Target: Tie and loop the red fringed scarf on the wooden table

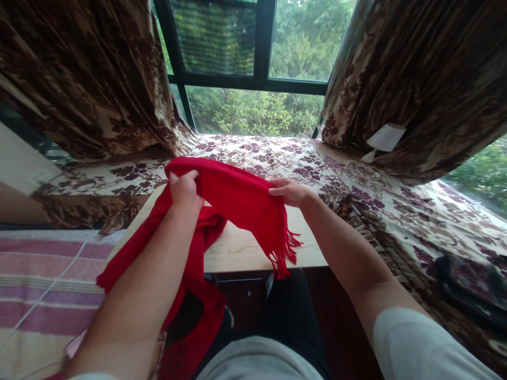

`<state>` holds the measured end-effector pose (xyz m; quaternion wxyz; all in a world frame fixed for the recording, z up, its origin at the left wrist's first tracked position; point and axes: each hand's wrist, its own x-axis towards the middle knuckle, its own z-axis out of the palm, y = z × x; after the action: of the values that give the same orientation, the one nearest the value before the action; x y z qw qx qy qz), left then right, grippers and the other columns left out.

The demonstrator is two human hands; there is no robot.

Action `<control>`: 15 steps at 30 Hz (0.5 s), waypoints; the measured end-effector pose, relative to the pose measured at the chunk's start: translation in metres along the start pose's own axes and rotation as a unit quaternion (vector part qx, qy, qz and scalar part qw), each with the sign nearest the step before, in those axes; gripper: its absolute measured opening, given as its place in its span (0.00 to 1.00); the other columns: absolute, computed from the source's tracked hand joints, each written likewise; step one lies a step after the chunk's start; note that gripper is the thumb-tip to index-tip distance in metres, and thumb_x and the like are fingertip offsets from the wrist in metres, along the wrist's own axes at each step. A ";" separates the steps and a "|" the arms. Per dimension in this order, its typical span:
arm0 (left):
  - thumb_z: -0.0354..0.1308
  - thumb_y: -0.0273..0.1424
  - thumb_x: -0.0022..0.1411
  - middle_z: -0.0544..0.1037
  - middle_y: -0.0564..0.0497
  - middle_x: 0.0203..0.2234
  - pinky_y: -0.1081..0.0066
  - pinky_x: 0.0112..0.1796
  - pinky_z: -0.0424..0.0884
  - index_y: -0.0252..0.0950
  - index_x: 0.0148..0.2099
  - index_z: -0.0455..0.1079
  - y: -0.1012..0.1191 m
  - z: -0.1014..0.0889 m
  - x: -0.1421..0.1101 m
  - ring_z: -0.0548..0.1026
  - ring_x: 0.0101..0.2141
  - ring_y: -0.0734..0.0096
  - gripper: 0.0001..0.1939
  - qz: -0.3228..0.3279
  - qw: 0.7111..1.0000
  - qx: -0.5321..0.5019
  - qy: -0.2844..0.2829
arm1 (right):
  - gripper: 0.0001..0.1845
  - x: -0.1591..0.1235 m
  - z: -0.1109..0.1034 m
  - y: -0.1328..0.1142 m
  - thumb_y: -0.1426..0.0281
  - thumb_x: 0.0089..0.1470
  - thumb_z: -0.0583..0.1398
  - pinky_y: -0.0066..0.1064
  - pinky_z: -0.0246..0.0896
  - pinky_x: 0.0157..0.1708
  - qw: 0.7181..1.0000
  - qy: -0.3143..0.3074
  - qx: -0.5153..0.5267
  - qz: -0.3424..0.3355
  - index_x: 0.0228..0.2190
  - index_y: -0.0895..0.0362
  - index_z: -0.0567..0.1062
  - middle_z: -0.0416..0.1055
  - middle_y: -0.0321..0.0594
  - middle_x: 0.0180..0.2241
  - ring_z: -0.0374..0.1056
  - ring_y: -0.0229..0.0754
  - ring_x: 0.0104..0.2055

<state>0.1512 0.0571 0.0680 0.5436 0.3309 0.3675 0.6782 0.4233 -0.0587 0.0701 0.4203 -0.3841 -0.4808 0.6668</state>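
Observation:
A red scarf [237,203] with a fringed end is stretched between both hands above a pale wooden table [241,248]. My left hand [184,187] is closed around a bunched part of the scarf near its upper left. My right hand [287,191] pinches the scarf's right edge. The fringe hangs over the table's front edge. The rest of the scarf trails down past my left arm toward my lap.
Brown floral curtains [415,68] hang at both sides of a dark-framed window [261,47]. Floral cloth [277,153] covers the sill beyond the table. A striped pink cloth [43,279] lies at left, and a dark bundle [471,285] at right.

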 end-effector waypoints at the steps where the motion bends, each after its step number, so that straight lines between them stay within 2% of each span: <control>1: 0.58 0.20 0.46 0.79 0.54 0.35 0.69 0.42 0.75 0.38 0.46 0.67 0.004 -0.003 0.005 0.78 0.39 0.70 0.22 0.055 0.998 -0.001 0.037 | 0.18 -0.001 -0.003 0.000 0.70 0.41 0.71 0.28 0.74 0.35 1.000 0.018 0.003 -0.004 0.36 0.61 0.76 0.79 0.41 0.32 0.76 0.40 0.32; 2: 0.59 0.18 0.44 0.78 0.54 0.35 0.70 0.40 0.75 0.38 0.45 0.67 0.008 -0.007 0.010 0.78 0.37 0.70 0.23 0.096 0.993 0.004 0.065 | 0.17 -0.002 -0.006 0.000 0.68 0.43 0.72 0.28 0.73 0.33 0.999 0.040 0.005 -0.012 0.35 0.61 0.77 0.79 0.41 0.31 0.75 0.39 0.31; 4: 0.58 0.18 0.43 0.77 0.54 0.34 0.70 0.37 0.75 0.39 0.41 0.66 0.014 -0.013 0.018 0.77 0.34 0.71 0.21 0.124 0.988 0.025 0.086 | 0.17 -0.005 -0.011 -0.001 0.66 0.44 0.72 0.26 0.73 0.30 0.996 0.088 0.003 -0.032 0.35 0.60 0.77 0.79 0.41 0.31 0.74 0.39 0.29; 6: 0.58 0.19 0.43 0.75 0.55 0.31 0.70 0.34 0.75 0.40 0.37 0.64 0.018 -0.018 0.023 0.76 0.32 0.70 0.18 0.117 0.988 0.032 0.094 | 0.16 -0.006 -0.015 -0.001 0.63 0.46 0.72 0.26 0.72 0.27 0.992 0.122 -0.007 -0.044 0.35 0.59 0.77 0.79 0.41 0.30 0.74 0.39 0.28; 10: 0.58 0.20 0.42 0.70 0.57 0.24 0.70 0.29 0.73 0.40 0.34 0.61 0.017 -0.025 0.023 0.74 0.27 0.70 0.16 0.072 0.990 0.007 0.122 | 0.18 -0.005 -0.019 0.000 0.57 0.49 0.70 0.29 0.72 0.25 0.989 0.142 -0.019 -0.042 0.33 0.58 0.78 0.78 0.42 0.27 0.74 0.41 0.26; 12: 0.59 0.22 0.43 0.70 0.57 0.24 0.69 0.30 0.73 0.41 0.33 0.60 0.015 -0.028 0.023 0.75 0.28 0.70 0.15 0.061 0.991 -0.010 0.115 | 0.18 -0.003 -0.019 0.001 0.55 0.51 0.68 0.30 0.73 0.27 0.987 0.149 -0.014 -0.053 0.31 0.58 0.78 0.78 0.42 0.27 0.74 0.41 0.27; 15: 0.61 0.26 0.48 0.70 0.57 0.23 0.67 0.33 0.73 0.40 0.30 0.59 0.012 -0.036 0.026 0.76 0.32 0.69 0.12 0.065 0.996 -0.004 0.057 | 0.19 -0.001 -0.018 0.001 0.53 0.53 0.66 0.31 0.74 0.32 0.986 0.143 -0.004 -0.084 0.31 0.58 0.77 0.78 0.43 0.29 0.75 0.42 0.31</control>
<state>0.1102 0.0758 0.0608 0.4775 0.3128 0.3730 0.7314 0.4401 -0.0546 0.0648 0.5378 -0.4349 -0.4489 0.5657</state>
